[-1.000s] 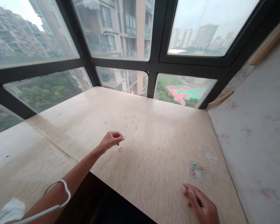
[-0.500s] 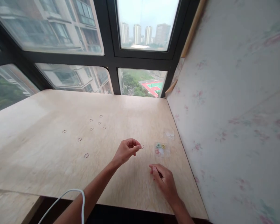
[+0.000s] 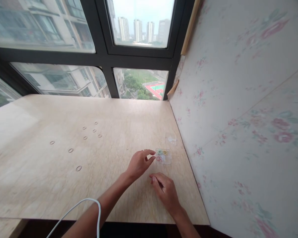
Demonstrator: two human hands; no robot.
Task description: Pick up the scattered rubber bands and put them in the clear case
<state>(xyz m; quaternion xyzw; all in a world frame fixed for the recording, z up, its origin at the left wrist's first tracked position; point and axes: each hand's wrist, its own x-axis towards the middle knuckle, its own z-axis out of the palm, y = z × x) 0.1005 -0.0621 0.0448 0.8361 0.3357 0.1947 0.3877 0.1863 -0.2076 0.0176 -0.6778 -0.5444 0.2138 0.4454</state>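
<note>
My left hand (image 3: 142, 161) is at the left edge of a small clear plastic box (image 3: 167, 160), thumb and forefinger apart with no ring visible between them. Inside the box lie green rings (image 3: 159, 152), yellow rings (image 3: 165, 152) and reddish rings (image 3: 159, 159), each colour in its own spot. Just in front of the box, my right hand (image 3: 166, 191) rests with its fingers curled and thumb pressed to the forefinger; whatever it may hold is hidden. Several thin brownish rings lie scattered on the left, the nearest ring (image 3: 78, 168) flat on the tabletop.
The pale marble-patterned tabletop (image 3: 124, 132) runs back to the dark window frame (image 3: 136, 60). A clear plastic lid (image 3: 171, 138) lies behind the box. Along the right stands a flowered wall (image 3: 221, 109). A white cable (image 3: 85, 200) loops over my left forearm.
My left hand has moved right to the box and parted its fingers; the ring it pinched has left its grip. The view has shifted right. My right hand keeps the same curled shape.
</note>
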